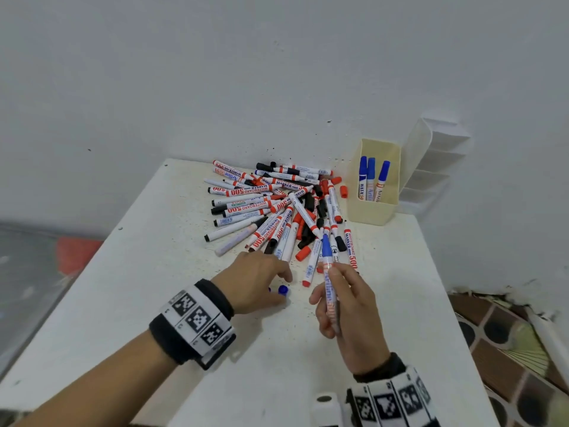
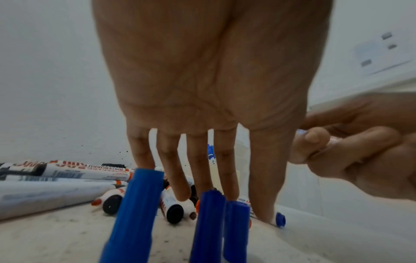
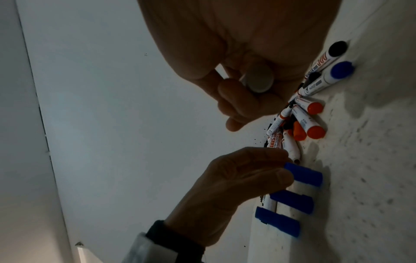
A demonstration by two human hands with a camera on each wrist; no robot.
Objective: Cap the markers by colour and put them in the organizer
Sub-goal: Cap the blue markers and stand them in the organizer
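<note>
My right hand (image 1: 332, 274) grips a white marker with a blue end (image 1: 327, 249), tilted up over the near edge of the marker pile (image 1: 277, 208). The right wrist view shows that marker's round white end (image 3: 258, 80) between the curled fingers. My left hand (image 1: 261, 278) reaches down with straight fingers over three blue caps (image 2: 139, 213) (image 2: 209, 222) (image 2: 236, 227) standing upright on the white table (image 1: 215, 349). Its fingertips are at the far cap (image 3: 301, 175); no grip shows. The cream organizer box (image 1: 374, 208) at the back right holds three capped blue markers (image 1: 371, 177).
Loose red caps (image 1: 303, 253) (image 1: 344, 191) and black caps lie among the pile's red, black and blue markers. A white tiered holder (image 1: 437, 161) stands behind the cream box against the wall. The table's right edge drops to a tiled floor (image 1: 508, 334).
</note>
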